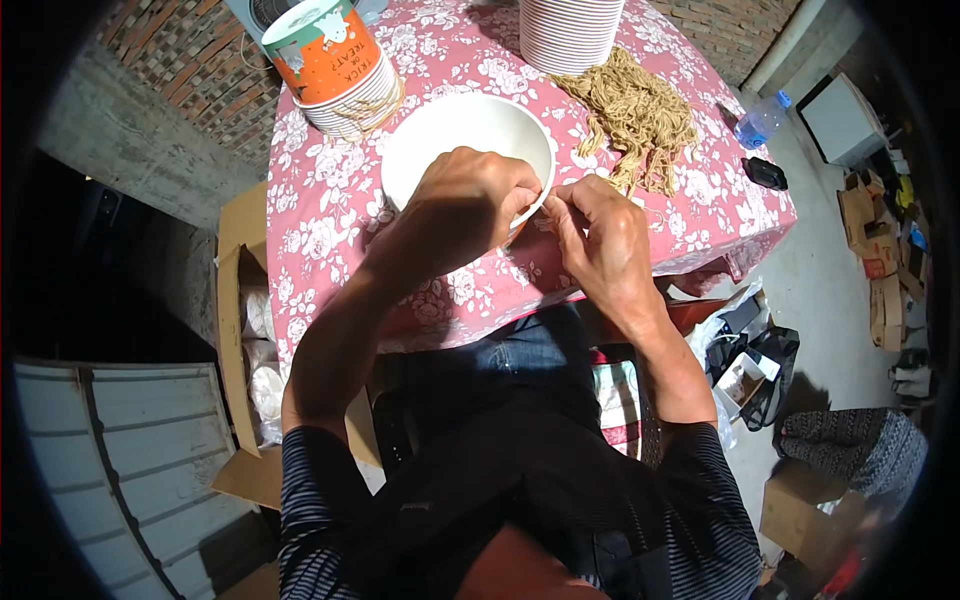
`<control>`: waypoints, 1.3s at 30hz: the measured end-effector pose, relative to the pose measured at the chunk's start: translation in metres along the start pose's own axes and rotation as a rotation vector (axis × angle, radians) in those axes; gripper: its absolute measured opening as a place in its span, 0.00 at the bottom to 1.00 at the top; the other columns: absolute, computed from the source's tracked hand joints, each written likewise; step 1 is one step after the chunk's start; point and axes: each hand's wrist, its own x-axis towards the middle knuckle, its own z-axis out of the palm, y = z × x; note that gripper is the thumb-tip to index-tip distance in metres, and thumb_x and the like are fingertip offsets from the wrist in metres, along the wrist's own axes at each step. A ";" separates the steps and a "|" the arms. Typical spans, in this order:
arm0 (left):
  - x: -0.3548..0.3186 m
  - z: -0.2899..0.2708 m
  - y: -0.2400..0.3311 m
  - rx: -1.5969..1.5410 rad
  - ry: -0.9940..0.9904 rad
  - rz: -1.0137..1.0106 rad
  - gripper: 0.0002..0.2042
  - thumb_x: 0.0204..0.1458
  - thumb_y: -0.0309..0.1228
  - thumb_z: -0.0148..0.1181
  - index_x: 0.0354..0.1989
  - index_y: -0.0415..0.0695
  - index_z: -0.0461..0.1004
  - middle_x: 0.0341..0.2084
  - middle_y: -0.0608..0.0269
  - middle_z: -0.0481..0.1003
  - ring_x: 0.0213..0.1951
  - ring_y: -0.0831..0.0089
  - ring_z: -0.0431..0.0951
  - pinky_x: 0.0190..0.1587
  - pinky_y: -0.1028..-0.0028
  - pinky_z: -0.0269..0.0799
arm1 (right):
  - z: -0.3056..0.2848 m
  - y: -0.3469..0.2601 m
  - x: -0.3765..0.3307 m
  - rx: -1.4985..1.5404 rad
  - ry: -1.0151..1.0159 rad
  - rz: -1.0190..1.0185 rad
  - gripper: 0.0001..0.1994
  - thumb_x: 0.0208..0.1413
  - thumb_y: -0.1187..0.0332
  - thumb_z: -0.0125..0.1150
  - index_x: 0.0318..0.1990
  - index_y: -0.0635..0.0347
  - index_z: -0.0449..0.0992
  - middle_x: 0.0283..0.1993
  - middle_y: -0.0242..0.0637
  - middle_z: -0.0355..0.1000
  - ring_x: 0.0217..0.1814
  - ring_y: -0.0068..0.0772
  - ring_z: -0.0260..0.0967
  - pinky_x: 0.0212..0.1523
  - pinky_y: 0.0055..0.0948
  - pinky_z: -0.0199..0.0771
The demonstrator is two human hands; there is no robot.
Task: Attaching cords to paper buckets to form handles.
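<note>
A round white-lined paper bucket (440,125) stands on the table with its opening toward me, and a sliver of orange shows on its outer side. My left hand (470,195) reaches across the opening, its fingers pinched together just inside the right part of the rim. Outside that rim is my right hand (605,240), thumb and forefinger closed close to the left fingertips. What lies between the fingers is too small to make out. A loose heap of tan cords (640,120) lies beyond my right hand.
At the far left stands a nested stack of orange and green buckets (325,60) with cords hanging on it. A tall white stack (570,35) is at the back. A bottle (762,120) and a black object (765,173) sit by the right edge. An open carton (235,330) stands left.
</note>
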 end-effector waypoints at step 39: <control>-0.045 -0.004 0.019 -0.084 0.431 -0.256 0.10 0.59 0.33 0.64 0.34 0.38 0.84 0.27 0.54 0.83 0.30 0.58 0.84 0.36 0.65 0.78 | 0.048 -0.028 -0.002 0.606 -0.057 0.260 0.07 0.65 0.74 0.63 0.38 0.70 0.83 0.20 0.28 0.71 0.23 0.14 0.65 0.24 0.23 0.67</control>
